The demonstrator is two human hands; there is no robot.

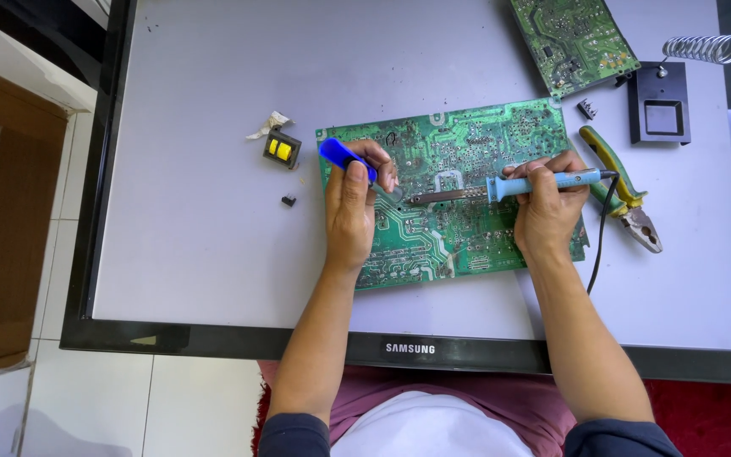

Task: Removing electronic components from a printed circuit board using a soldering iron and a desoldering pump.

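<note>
Bright, even daylight across the pale panel (pixel 196 211), and soft short shadows sit under the hands and the green board (pixel 450 195). Everything's sharp, with no glare, just slight bending toward the frame's corners.

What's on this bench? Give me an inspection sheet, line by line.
Surface: pale panel with black frame, lying flat.
Job's things: large green circuit board; soldering iron tip on it; blue tool.
Clutter: second board, pliers, iron stand, yellow-topped component, small black chip.
Grippers: left hand holds blue tool; right hand holds iron.
Cables: black cord from iron.
Surroundings: white floor tiles, wooden furniture.
</note>
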